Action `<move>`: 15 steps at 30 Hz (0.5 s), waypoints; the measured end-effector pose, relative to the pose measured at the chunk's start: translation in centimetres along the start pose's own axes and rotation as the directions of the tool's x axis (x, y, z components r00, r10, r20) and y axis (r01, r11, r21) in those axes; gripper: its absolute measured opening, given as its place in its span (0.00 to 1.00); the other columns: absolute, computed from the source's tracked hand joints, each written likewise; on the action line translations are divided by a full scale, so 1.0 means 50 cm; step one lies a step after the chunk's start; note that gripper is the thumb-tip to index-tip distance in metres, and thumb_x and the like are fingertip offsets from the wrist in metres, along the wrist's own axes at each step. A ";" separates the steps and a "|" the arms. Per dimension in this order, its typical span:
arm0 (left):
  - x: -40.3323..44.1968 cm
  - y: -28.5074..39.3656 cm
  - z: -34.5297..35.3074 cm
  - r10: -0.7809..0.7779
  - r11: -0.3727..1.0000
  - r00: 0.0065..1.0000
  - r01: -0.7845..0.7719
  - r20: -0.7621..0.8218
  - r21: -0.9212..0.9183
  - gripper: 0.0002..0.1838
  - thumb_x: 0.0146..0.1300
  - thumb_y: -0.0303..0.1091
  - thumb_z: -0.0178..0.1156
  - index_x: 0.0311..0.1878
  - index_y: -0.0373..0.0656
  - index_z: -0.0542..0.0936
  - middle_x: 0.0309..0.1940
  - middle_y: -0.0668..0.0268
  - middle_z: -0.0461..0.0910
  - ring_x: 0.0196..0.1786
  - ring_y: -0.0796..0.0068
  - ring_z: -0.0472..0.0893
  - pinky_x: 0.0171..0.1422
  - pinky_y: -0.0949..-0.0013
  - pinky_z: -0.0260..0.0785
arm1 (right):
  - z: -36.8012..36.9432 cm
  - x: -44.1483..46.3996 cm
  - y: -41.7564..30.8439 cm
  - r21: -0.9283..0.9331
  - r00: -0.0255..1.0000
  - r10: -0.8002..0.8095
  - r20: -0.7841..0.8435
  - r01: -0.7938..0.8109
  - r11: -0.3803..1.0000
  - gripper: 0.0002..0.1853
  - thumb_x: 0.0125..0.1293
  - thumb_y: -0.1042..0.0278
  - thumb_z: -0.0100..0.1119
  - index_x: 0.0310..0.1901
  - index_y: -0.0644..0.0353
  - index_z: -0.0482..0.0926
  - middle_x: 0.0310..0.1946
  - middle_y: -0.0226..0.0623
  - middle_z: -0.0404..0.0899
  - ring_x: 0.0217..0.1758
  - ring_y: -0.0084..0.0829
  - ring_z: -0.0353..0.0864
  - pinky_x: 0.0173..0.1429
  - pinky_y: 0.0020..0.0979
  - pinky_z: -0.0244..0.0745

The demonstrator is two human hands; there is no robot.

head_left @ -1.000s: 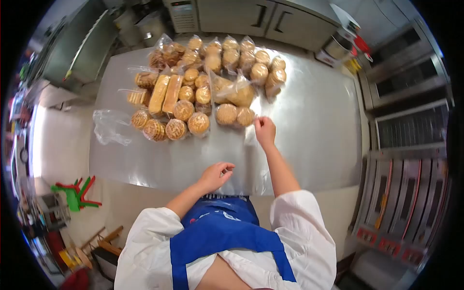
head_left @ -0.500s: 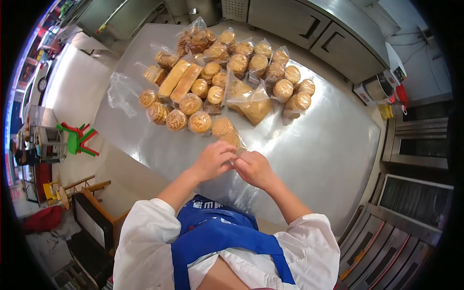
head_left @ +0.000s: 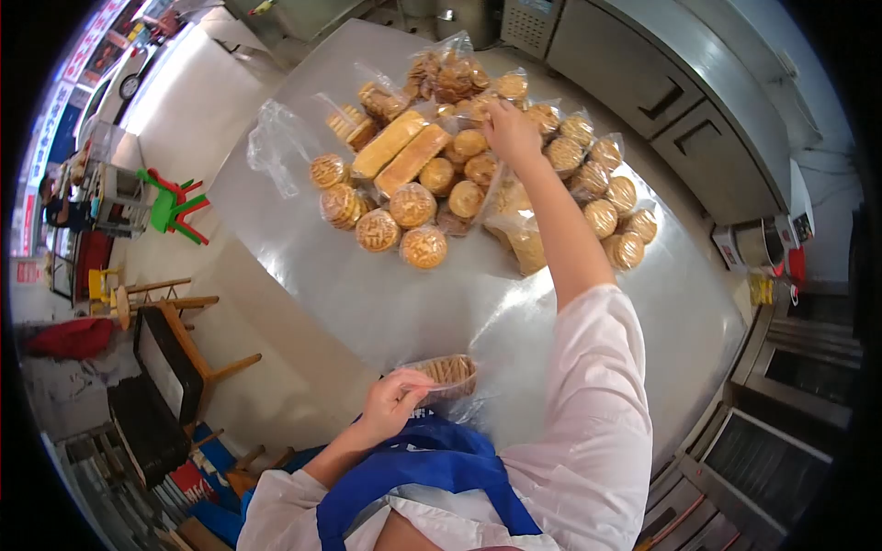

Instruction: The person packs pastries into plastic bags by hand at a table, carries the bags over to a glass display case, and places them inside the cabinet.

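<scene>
A small bag of biscuits lies at the near edge of the steel worktop, just before the blue apron. The left hand is at its left end, with thumb and fingers closed in a pinch on the clear plastic. The right hand reaches far over the worktop, its fingers bent down among the wrapped packs, beside the round cakes and the two long loaves.

The bag of biscuits is probably light; the film seems soft and a little slippery, and the biscuits inside look thin and easy to break. It would be safer to take it by the gathered plastic, or with a flat palm below, without squeezing the middle.

Whether the right fingertips grip a pack, one cannot tell. The right forearm partly covers a larger yellowish bag. Reflections on the film blur how the small bag is closed.
</scene>
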State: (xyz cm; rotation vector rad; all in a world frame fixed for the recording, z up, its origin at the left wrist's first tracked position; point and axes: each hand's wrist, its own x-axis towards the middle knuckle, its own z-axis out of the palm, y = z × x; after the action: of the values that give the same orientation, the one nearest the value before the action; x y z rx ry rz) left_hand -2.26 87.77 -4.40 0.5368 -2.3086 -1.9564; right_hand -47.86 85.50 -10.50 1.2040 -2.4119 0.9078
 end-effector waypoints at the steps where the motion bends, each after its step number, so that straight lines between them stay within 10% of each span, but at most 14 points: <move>1: -0.017 0.002 -0.003 -0.039 0.999 0.998 0.037 -0.052 -0.040 0.03 0.65 0.26 0.57 0.36 0.37 0.76 0.36 0.59 0.81 0.42 0.67 0.80 0.49 0.65 0.71 | 0.028 0.021 0.003 -0.045 0.998 -0.050 -0.028 0.048 0.998 0.05 0.59 0.70 0.55 0.34 0.54 0.80 0.36 0.38 0.82 0.38 0.42 0.82 0.43 0.40 0.77; 8: -0.045 -0.031 -0.013 0.173 0.977 0.927 -0.204 -0.332 -0.060 0.04 0.67 0.26 0.51 0.35 0.40 0.70 0.27 0.63 0.75 0.30 0.71 0.74 0.41 0.69 0.69 | 0.118 0.085 0.016 -0.358 0.863 0.032 0.505 0.176 0.917 0.11 0.64 0.62 0.52 0.46 0.50 0.78 0.39 0.44 0.81 0.44 0.49 0.80 0.48 0.46 0.75; 15: -0.046 -0.019 -0.068 0.354 0.923 0.903 -0.296 -0.244 0.246 0.05 0.67 0.26 0.50 0.33 0.42 0.68 0.26 0.64 0.72 0.30 0.68 0.72 0.42 0.66 0.65 | 0.020 0.103 0.087 -0.098 0.970 0.243 -0.028 -0.245 0.965 0.12 0.69 0.60 0.46 0.41 0.52 0.80 0.36 0.45 0.82 0.41 0.47 0.81 0.45 0.43 0.75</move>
State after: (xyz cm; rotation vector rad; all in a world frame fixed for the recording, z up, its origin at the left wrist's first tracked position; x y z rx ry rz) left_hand 1.03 85.14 -4.31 0.3804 -2.2502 -1.4026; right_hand -54.40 83.67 -10.38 0.8740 -2.5992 0.8457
